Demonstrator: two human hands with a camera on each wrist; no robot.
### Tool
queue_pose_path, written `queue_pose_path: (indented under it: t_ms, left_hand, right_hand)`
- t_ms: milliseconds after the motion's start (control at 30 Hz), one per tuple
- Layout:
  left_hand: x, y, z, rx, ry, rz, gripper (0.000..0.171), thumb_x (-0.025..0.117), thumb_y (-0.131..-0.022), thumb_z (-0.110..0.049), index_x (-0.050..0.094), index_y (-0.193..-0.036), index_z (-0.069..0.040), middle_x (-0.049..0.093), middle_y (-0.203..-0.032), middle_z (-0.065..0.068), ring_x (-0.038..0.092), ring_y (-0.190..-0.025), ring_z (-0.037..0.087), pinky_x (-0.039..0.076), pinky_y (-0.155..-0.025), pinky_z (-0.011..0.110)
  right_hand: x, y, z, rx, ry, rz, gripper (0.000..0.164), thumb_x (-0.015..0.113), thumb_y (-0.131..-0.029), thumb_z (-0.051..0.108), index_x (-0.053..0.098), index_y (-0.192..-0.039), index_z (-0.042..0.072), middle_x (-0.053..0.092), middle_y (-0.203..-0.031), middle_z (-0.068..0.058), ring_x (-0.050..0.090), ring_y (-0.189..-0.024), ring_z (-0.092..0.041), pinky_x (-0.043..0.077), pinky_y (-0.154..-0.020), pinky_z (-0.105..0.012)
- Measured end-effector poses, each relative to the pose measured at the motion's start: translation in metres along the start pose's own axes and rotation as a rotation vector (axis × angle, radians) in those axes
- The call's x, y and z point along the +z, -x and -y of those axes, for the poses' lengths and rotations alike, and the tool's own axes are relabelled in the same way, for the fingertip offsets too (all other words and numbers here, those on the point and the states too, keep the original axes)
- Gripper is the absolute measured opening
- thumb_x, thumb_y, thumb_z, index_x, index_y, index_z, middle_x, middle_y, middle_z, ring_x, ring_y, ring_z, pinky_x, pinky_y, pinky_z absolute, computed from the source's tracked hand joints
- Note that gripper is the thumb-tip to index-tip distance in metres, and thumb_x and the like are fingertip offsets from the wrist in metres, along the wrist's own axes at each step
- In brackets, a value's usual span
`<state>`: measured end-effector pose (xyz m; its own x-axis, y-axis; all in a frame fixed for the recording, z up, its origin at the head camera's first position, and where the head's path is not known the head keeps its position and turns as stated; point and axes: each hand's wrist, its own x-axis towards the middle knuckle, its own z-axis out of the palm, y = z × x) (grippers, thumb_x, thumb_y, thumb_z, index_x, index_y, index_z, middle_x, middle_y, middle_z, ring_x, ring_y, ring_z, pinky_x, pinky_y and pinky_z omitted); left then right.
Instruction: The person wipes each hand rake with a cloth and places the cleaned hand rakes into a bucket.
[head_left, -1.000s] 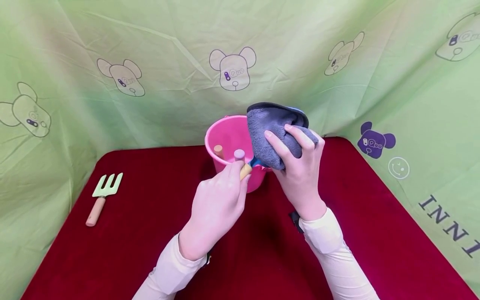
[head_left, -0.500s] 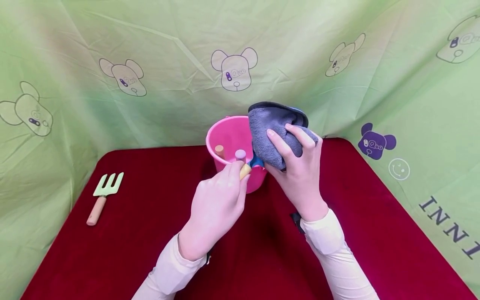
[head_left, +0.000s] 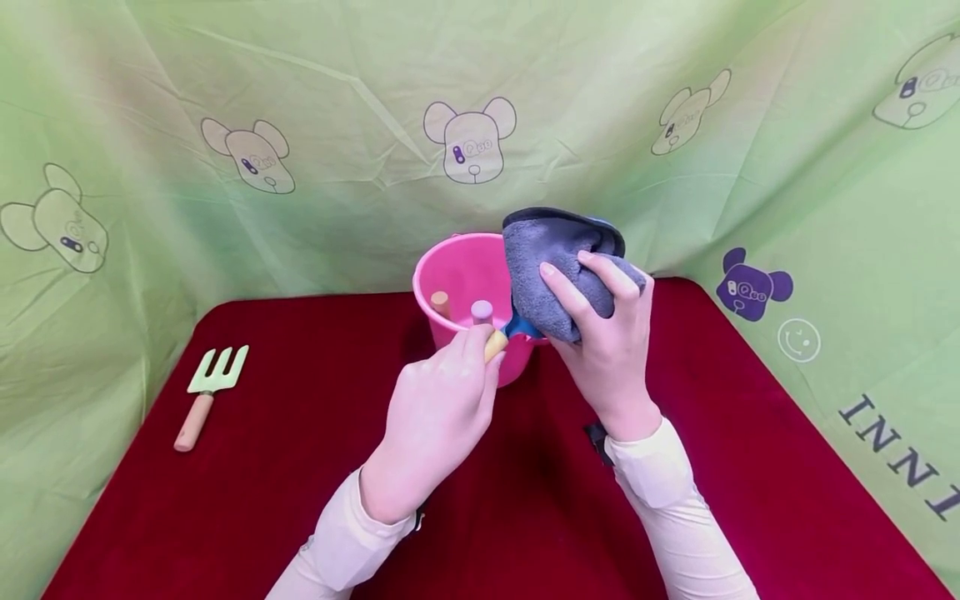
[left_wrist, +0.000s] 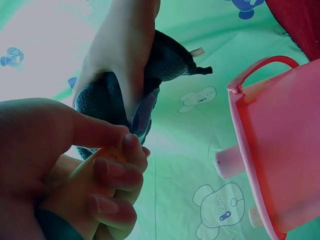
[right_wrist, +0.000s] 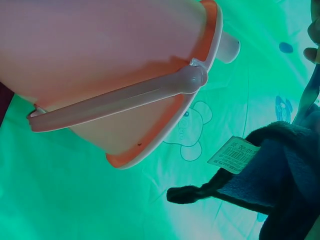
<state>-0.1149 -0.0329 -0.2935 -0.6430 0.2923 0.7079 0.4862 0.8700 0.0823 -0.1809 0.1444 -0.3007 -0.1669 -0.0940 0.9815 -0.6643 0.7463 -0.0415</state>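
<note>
In the head view my left hand grips the pale wooden handle of a small blue-headed garden tool. The left wrist view shows fingers and thumb curled round that handle. My right hand holds a grey-blue towel bunched over the tool's head, so most of the head is hidden and its exact shape cannot be told. Dark edging, a hanging loop and a white label show on the towel in the right wrist view. Both hands are above the near right rim of a pink bucket.
Two handle ends, one tan and one lilac, stick up inside the bucket. A pale green hand fork lies at the left on the red tablecloth. Green printed fabric hangs behind and at the sides.
My right hand and the towel have shifted slightly right, and a little more of the tool's blue head shows. My left hand keeps its grip, moving only slightly. The hand fork lies as before.
</note>
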Motion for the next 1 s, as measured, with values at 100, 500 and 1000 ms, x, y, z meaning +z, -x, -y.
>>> queue_pose_path:
  t_ms: [100, 500, 1000]
  left_hand:
    - [0.0005, 0.0007, 0.0004, -0.002, 0.004, 0.003, 0.019, 0.063, -0.090, -0.023, 0.059, -0.097, -0.006, 0.060, -0.067, 0.001, 0.055, -0.049, 0.013, 0.044, -0.034, 0.028]
    - [0.0006, 0.0010, 0.0001, -0.027, 0.016, 0.032, 0.019, 0.060, -0.092, -0.024, 0.059, -0.100, -0.007, 0.060, -0.069, 0.000, 0.055, -0.049, 0.013, 0.044, -0.035, 0.028]
    - [0.0038, -0.0010, 0.0031, -0.081, 0.052, -0.023, 0.018, 0.061, -0.091, -0.027, 0.060, -0.091, -0.009, 0.050, -0.057, -0.001, 0.042, -0.043, 0.010, 0.030, -0.035, 0.023]
  right_hand:
    - [0.0005, 0.0005, -0.0003, -0.009, 0.014, -0.012, 0.039, 0.078, -0.075, 0.011, 0.069, -0.111, 0.022, 0.053, -0.120, -0.017, 0.052, -0.106, -0.044, 0.042, -0.082, -0.061]
    - [-0.0008, -0.0020, 0.0009, -0.061, 0.063, -0.080, 0.032, 0.075, -0.077, 0.008, 0.072, -0.105, 0.023, 0.056, -0.115, -0.016, 0.052, -0.104, -0.043, 0.042, -0.078, -0.062]
    - [-0.0036, -0.0036, 0.0006, -0.076, 0.089, -0.091, 0.032, 0.075, -0.076, 0.007, 0.073, -0.104, 0.023, 0.058, -0.114, -0.015, 0.053, -0.103, -0.040, 0.043, -0.079, -0.062]
